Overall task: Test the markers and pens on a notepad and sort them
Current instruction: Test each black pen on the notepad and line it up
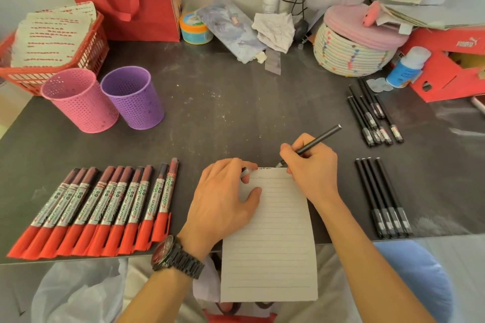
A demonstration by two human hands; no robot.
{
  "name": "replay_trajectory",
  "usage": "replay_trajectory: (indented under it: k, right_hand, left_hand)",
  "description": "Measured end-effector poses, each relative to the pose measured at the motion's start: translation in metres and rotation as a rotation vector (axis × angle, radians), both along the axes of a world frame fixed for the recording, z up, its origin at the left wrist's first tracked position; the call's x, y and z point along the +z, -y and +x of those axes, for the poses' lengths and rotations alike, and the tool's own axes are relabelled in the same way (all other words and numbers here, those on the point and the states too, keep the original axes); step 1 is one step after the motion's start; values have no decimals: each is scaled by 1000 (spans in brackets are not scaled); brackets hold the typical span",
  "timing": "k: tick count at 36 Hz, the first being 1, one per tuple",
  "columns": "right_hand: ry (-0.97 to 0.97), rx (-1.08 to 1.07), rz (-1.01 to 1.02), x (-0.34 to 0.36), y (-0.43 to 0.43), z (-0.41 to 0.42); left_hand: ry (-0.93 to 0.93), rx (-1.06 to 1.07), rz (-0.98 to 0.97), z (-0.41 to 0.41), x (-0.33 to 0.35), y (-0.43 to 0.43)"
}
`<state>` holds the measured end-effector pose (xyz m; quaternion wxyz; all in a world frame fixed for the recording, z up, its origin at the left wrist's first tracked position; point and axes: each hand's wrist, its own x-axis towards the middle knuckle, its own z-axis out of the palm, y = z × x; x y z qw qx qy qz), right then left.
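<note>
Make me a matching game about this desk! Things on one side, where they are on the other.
1. red markers
2. purple cup
3. notepad
4. uncapped black pen

A. under the left hand
B. in the right hand's grip
C. lying in a row, far left
D. beside the pink cup

Pairs: 1-C, 2-D, 3-A, 4-B.

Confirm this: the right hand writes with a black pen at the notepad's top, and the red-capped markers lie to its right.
No. In the head view the red-capped markers lie left of the notepad; the right hand holds the black pen at its top.
</note>
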<state>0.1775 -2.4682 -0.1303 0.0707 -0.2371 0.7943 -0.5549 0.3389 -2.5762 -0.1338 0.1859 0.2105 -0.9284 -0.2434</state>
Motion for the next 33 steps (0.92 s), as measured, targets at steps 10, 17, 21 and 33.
replay_trajectory:
  k: [10, 17, 21, 33]
  right_hand:
    - [-44, 16, 27, -2, 2, 0]
    - [-72, 21, 43, -1, 1, 1]
    - [-78, 29, 53, -2, 2, 1]
    - [-84, 23, 53, -3, 2, 0]
  left_hand:
    - [-2, 28, -78, 1, 2, -6]
    - [13, 32, -114, 0, 1, -7]
    - [19, 35, -115, 0, 0, -6]
    - [7, 33, -103, -1, -3, -5]
